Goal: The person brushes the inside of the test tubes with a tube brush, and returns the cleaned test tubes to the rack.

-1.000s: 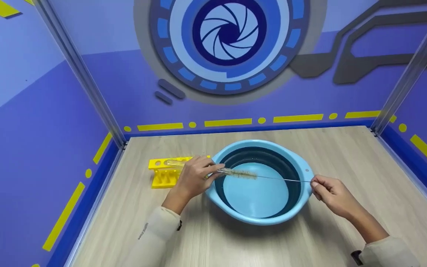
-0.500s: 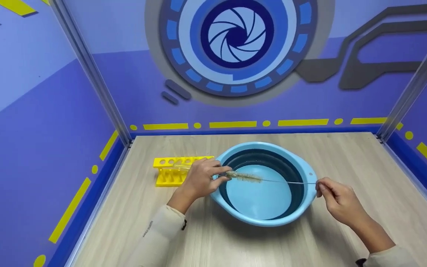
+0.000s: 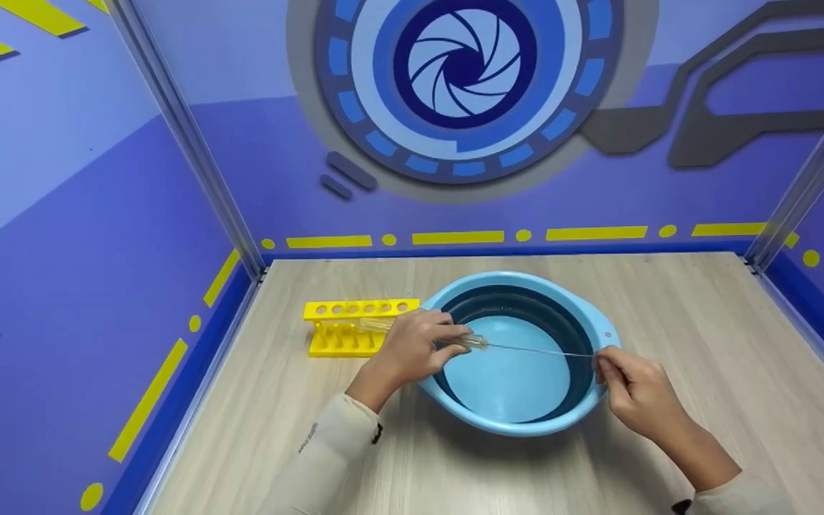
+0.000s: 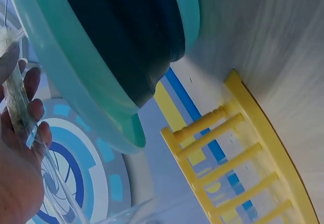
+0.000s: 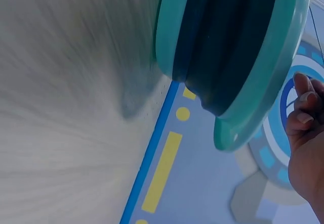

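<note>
In the head view my left hand [image 3: 415,347] holds a clear glass test tube [image 3: 375,325] lying almost level over the left rim of a blue collapsible basin [image 3: 519,428]. The bristles of a test tube brush [image 3: 480,342] show at the tube's mouth, mostly inside it. In the left wrist view my fingers wrap the test tube [image 4: 59,183] around the bristly part [image 4: 16,95]. My right hand [image 3: 637,390] pinches the brush's thin wire [image 3: 537,351] near the basin's right handle. In the right wrist view the right hand [image 5: 306,128] has curled fingers beside the basin rim.
A yellow test tube rack [image 3: 362,309] stands left of the basin, partly behind my left hand. Both rest on a wooden table [image 3: 233,429]. Blue printed walls [image 3: 240,172] enclose the table at the back and sides.
The brush has slid further into the test tube; fewer bristles show outside. My right hand has moved left toward my left hand. The head view has shifted slightly.
</note>
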`<state>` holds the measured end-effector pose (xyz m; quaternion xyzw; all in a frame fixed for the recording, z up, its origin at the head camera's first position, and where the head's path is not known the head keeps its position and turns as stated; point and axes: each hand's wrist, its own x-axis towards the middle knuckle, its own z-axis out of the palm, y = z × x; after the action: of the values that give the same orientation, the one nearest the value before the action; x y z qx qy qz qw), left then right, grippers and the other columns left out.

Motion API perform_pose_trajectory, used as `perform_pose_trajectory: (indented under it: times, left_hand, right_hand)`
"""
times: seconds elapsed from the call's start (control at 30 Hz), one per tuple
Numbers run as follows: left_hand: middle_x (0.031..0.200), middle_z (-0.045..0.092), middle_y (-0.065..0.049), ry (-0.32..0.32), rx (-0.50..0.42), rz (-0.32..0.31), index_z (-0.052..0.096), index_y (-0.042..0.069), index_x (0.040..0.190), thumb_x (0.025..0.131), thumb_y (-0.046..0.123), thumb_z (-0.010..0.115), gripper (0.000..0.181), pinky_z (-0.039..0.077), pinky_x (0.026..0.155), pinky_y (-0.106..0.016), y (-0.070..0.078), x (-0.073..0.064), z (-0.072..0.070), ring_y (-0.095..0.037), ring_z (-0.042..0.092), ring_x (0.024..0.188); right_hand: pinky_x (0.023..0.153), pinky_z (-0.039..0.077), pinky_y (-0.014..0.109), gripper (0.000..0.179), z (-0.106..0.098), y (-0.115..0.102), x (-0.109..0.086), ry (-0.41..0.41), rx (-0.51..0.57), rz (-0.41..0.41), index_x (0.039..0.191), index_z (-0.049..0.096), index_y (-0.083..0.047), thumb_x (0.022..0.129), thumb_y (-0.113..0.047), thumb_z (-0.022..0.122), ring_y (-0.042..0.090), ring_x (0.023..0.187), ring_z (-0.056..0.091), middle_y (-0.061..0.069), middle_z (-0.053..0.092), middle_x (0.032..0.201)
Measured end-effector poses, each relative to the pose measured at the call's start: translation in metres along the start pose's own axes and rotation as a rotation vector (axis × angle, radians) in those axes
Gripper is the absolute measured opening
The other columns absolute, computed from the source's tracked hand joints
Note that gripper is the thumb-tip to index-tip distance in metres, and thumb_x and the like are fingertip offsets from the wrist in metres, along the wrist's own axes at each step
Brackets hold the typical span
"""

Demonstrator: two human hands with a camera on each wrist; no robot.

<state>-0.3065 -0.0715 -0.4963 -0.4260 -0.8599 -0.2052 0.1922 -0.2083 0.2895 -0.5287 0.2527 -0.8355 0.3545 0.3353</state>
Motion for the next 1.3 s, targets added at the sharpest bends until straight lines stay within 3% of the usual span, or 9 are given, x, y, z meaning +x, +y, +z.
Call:
perform_pose_trajectory:
  times: [0.23,0.53,0.77,0.97,1.17,1.3]
  left_hand:
    - [0.09,0.073,0.005,-0.005,0.008,-0.007,0.082,0.028,0.123,0.1,0.042,0.075,0.028,0.044,0.07,-0.023,0.005,0.003,0.001,-0.013,0.058,0.076]
    - [0.091,0.075,0.006,-0.005,0.015,0.061,0.082,0.029,0.122,0.098,0.041,0.077,0.026,0.047,0.071,-0.023,0.02,0.017,0.012,-0.012,0.062,0.08]
    - [0.092,0.076,0.009,-0.002,0.086,0.117,0.082,0.031,0.121,0.1,0.045,0.074,0.027,0.051,0.075,-0.023,0.036,0.027,0.024,-0.01,0.066,0.084]
    - [0.092,0.075,0.01,0.017,0.096,0.097,0.082,0.033,0.121,0.099,0.047,0.074,0.027,0.05,0.074,-0.022,0.039,0.03,0.026,-0.009,0.064,0.082]
    - [0.092,0.075,0.009,0.035,0.075,0.081,0.082,0.032,0.122,0.099,0.047,0.075,0.028,0.05,0.074,-0.021,0.036,0.027,0.027,-0.01,0.064,0.083]
    - [0.092,0.076,0.009,0.056,0.088,0.082,0.082,0.031,0.122,0.099,0.047,0.075,0.029,0.05,0.074,-0.023,0.037,0.027,0.028,-0.011,0.065,0.083]
  right_hand:
    - [0.057,0.047,0.012,0.025,0.005,-0.006,-0.003,-0.011,-0.015,0.052,0.089,0.07,-0.003,0.09,0.021,0.064,0.001,0.063,0.058,-0.006,0.065,0.073]
    - [0.06,0.05,0.011,0.026,0.024,-0.02,0.004,-0.071,-0.012,-0.018,0.092,0.068,-0.007,0.09,0.02,0.066,-0.001,0.066,0.058,-0.003,0.065,0.074]
    - [0.056,0.048,0.011,0.026,0.038,-0.028,0.008,-0.087,-0.001,-0.006,0.089,0.067,-0.01,0.093,0.016,0.065,-0.006,0.063,0.054,-0.005,0.063,0.071]
    - [0.054,0.046,0.011,0.024,0.038,-0.031,0.01,-0.105,-0.014,0.014,0.091,0.067,-0.009,0.095,0.015,0.064,-0.008,0.063,0.051,-0.004,0.064,0.07]
    - [0.059,0.049,0.011,0.021,0.032,-0.031,0.013,-0.174,-0.022,-0.045,0.098,0.069,-0.009,0.095,0.012,0.068,-0.007,0.067,0.053,-0.007,0.065,0.075]
    - [0.057,0.046,0.009,0.024,0.03,-0.028,0.014,-0.197,0.042,-0.069,0.096,0.066,-0.011,0.095,0.013,0.065,-0.009,0.065,0.049,-0.011,0.058,0.072]
